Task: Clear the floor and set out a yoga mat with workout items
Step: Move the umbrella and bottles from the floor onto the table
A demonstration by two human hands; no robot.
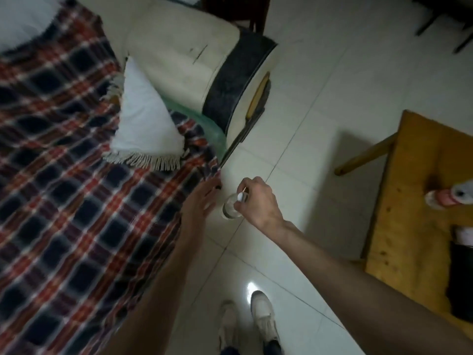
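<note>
My right hand (258, 201) is closed around the top of a clear water bottle (230, 208) with a white cap, held just above the white tiled floor (307, 124). My left hand (202, 201) reaches beside it with fingers spread, touching the edge of a red, blue and white plaid blanket (64, 162) that covers the sofa seat. Both forearms stretch in from the bottom of the head view. The image is blurred by motion.
A white fringed cushion (146, 124) lies on the blanket against the cream sofa arm (184, 47). A wooden table (419, 201) with a pink-and-white item (445, 196) and a dark object (460, 283) stands at the right. My white shoes (263, 319) are below.
</note>
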